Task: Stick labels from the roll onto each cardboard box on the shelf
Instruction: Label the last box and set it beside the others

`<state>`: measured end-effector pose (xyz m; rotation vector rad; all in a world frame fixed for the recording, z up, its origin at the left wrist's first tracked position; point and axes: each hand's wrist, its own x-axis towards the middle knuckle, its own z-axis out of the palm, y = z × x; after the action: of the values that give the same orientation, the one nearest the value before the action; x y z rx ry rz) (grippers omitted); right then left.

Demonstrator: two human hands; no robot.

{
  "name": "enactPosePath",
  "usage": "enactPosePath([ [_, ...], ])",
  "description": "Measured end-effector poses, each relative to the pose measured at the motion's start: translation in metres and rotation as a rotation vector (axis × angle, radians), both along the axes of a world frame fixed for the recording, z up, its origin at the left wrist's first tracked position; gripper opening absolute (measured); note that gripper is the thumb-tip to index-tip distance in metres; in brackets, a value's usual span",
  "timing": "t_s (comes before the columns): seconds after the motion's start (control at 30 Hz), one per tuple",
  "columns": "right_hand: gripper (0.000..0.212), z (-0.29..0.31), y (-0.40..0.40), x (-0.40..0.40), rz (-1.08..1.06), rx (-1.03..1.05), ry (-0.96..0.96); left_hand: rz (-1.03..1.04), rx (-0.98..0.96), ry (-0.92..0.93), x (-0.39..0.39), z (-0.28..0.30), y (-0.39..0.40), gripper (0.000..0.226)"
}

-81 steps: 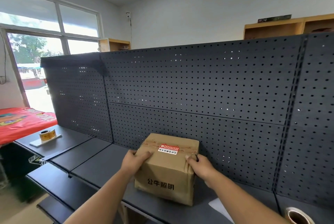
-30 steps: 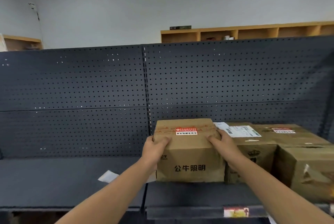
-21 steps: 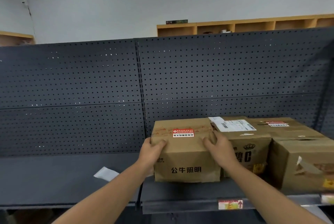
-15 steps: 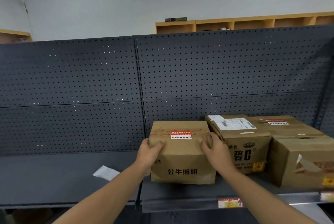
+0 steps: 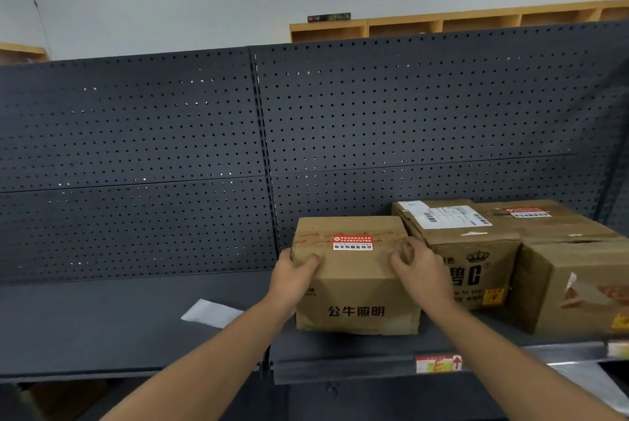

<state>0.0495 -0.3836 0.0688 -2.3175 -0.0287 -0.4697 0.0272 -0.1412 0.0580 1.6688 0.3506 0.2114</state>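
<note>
A dark grey perforated metal back panel (image 5: 170, 155) fills the middle band of the frame from edge to edge, with a pale wall above it and a light wooden cubby shelf (image 5: 476, 21) showing over its top edge at the upper right. Below the panel, a dark grey metal shelf (image 5: 102, 325) runs across the lower half of the frame.

At the right edge sits a large brown cardboard box with torn tape on its front (image 5: 575, 288), carrying a red-and-white sticker near its top rear. Touching its left side is a medium brown cardboard box with a white shipping label on top (image 5: 476, 250).

Just left of that, right of centre in the frame, stands the small brown cardboard box with black Chinese print on its front (image 5: 357, 294), resting on the shelf. A red-and-white rectangular label (image 5: 353, 242) lies stuck on its top face.

The left hand (image 5: 294, 279) grips the box's upper left corner, fingers curled over the top edge. The right hand (image 5: 420, 271) grips its upper right corner the same way.

A white slip of paper (image 5: 211, 313) lies flat on the shelf, left of the left forearm. A red-and-yellow price tag (image 5: 439, 363) sits on the shelf's front lip at lower right.
</note>
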Motion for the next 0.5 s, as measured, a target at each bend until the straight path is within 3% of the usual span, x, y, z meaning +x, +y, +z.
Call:
enactPosePath([
  [0.17, 0.034, -0.006, 0.002, 0.005, 0.019, -0.029, 0.026, 0.008, -0.026, 0.055, 0.007, -0.018, 0.004, 0.047],
  [0.23, 0.038, -0.009, 0.002, 0.008, 0.052, -0.020, 0.056, 0.019, -0.006, 0.068, 0.009, -0.023, 0.006, 0.042],
  [0.33, 0.049, -0.016, 0.001, 0.015, 0.159, 0.069, 0.087, 0.026, -0.012, 0.072, 0.011, -0.025, 0.011, 0.039],
  [0.5, 0.067, -0.024, -0.002, 0.020, 0.358, 0.265, 0.222, 0.039, -0.030, 0.087, 0.012, -0.023, 0.023, 0.056],
])
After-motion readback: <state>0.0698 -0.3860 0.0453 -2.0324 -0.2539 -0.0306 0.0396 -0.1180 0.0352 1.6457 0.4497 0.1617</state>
